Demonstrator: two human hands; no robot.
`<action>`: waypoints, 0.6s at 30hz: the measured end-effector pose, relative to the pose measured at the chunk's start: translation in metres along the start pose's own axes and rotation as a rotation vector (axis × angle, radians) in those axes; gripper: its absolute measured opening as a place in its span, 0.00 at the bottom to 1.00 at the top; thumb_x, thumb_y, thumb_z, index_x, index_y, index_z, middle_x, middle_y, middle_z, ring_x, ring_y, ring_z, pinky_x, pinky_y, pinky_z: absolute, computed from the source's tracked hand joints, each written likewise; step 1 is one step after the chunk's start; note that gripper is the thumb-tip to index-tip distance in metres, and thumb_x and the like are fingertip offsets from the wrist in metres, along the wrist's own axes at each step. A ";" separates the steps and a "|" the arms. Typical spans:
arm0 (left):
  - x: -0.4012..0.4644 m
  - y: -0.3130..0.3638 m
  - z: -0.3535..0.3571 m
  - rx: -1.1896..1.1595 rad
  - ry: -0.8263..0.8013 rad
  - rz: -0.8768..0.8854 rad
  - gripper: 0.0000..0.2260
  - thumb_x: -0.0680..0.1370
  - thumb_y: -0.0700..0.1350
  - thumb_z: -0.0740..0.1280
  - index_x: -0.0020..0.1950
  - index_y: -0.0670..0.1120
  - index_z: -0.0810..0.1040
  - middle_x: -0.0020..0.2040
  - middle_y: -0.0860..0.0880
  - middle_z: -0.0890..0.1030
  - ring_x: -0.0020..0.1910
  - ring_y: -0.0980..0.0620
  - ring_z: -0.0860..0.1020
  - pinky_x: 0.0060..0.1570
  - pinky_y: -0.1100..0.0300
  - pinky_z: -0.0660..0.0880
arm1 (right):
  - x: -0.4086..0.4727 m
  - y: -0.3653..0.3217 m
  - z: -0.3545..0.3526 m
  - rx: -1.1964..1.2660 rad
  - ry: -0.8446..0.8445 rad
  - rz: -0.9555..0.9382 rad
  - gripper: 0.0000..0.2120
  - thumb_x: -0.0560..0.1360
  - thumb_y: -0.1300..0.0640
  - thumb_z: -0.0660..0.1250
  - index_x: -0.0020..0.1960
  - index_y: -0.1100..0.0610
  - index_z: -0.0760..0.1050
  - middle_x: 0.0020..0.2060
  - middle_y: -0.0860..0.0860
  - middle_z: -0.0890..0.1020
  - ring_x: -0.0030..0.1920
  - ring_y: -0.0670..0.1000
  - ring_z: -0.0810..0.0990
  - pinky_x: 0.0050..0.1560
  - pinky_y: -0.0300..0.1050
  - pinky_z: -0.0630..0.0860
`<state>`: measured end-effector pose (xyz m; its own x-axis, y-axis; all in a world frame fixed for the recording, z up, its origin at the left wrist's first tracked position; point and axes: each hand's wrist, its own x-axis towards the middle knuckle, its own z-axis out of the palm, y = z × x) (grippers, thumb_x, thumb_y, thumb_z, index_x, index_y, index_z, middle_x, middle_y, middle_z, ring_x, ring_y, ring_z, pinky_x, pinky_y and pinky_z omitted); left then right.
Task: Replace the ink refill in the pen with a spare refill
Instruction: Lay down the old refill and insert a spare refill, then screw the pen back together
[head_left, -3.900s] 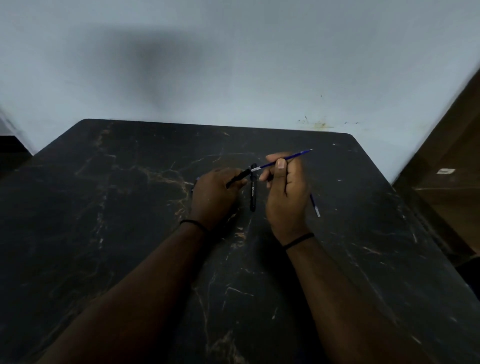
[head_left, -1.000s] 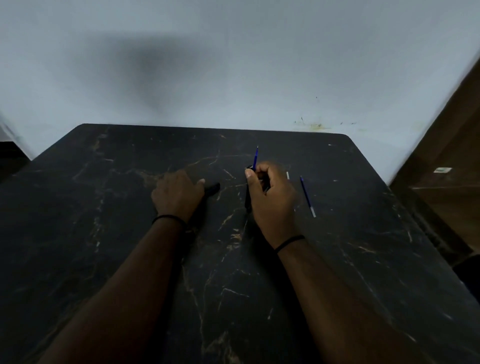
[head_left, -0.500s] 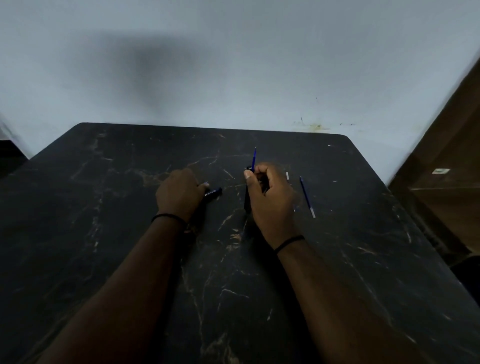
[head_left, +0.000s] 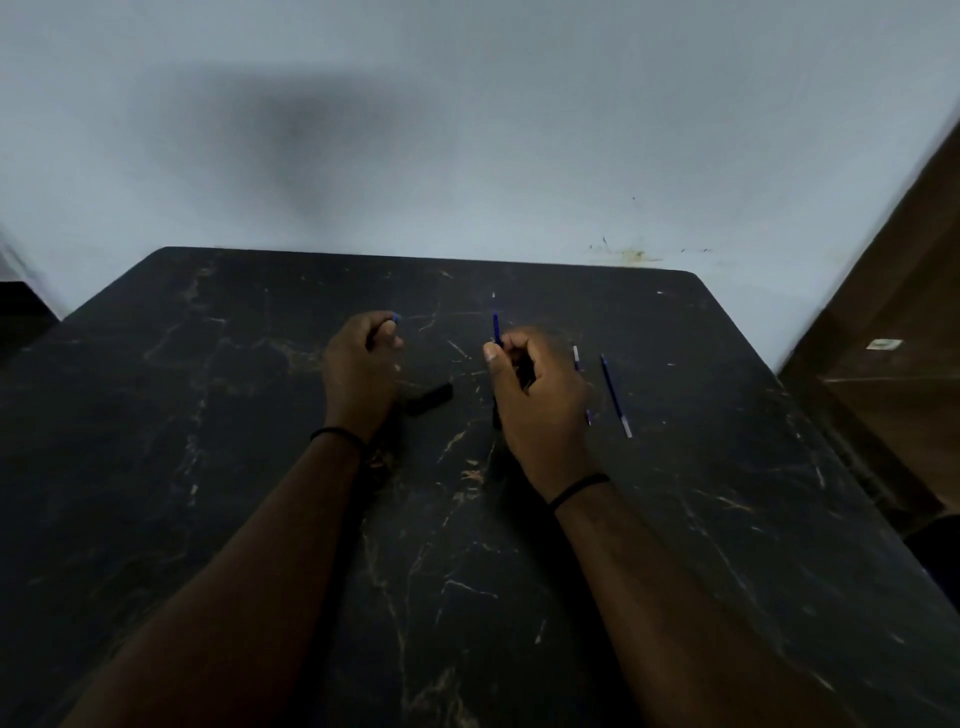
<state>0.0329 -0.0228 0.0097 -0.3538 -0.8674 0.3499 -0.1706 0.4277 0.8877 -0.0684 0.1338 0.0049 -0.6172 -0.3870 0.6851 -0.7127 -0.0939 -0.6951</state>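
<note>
Black marble table (head_left: 208, 467): right hand (head_left: 540, 400) grips refill (head_left: 496, 327); left hand (head_left: 361, 364) pinches small piece.

No text, brand, number or sign can be read anywhere; the small pale label (head_left: 883, 343) at right is blurred.

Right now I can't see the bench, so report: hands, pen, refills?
Right hand grips pen barrel, blue refill sticking up. Left hand pinches small blue-tipped piece. Black pen part on table. Two refills lie right, clear.
</note>
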 end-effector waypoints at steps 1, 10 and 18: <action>0.000 0.002 0.002 -0.066 0.004 -0.010 0.06 0.82 0.41 0.62 0.53 0.47 0.78 0.43 0.49 0.81 0.35 0.52 0.77 0.37 0.56 0.77 | 0.000 -0.001 0.000 0.002 -0.016 0.011 0.04 0.80 0.50 0.67 0.47 0.49 0.76 0.37 0.46 0.78 0.38 0.47 0.77 0.39 0.41 0.75; -0.014 0.022 0.012 -0.727 -0.140 -0.278 0.07 0.84 0.43 0.59 0.49 0.46 0.75 0.49 0.45 0.86 0.42 0.48 0.85 0.34 0.59 0.79 | 0.002 -0.008 -0.005 -0.131 -0.227 0.003 0.05 0.77 0.55 0.71 0.46 0.56 0.83 0.40 0.51 0.82 0.44 0.52 0.79 0.47 0.54 0.76; -0.016 0.024 0.010 -0.809 -0.206 -0.328 0.08 0.84 0.42 0.57 0.49 0.46 0.74 0.49 0.46 0.86 0.45 0.48 0.85 0.39 0.58 0.80 | 0.002 -0.014 -0.007 -0.190 -0.292 0.053 0.05 0.76 0.55 0.72 0.47 0.56 0.84 0.41 0.52 0.82 0.44 0.51 0.79 0.47 0.51 0.76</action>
<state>0.0256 0.0035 0.0222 -0.5728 -0.8182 0.0502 0.3808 -0.2113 0.9002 -0.0621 0.1412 0.0176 -0.5533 -0.6357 0.5383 -0.7483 0.0953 -0.6565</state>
